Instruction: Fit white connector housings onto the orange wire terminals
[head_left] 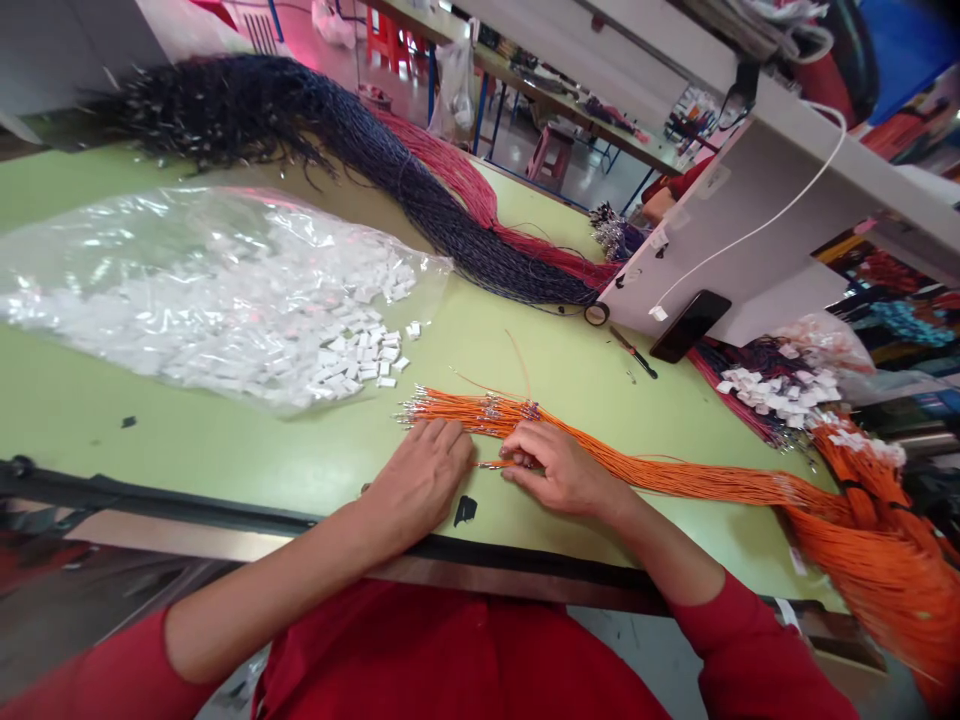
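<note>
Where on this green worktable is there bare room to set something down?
Left of the left hand, between the plastic bag and the dark front edge, bar a black scrap. Another patch lies between the knife and the orange wires. It is crowded around both hands and where wires heap at right.

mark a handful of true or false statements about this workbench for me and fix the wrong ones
1. Orange wire shows between the left hand and the right hand. True.
2. The white pieces are in a red basket. False: many are in a clear plastic bag.
3. Dark wires lie next to red wires. True.
4. The phone is left of the plastic bag. False: it is to the right of it.
5. A slim tool lies on the table near the phone. True.
6. The person's sleeves are blue. False: they are red.
</note>
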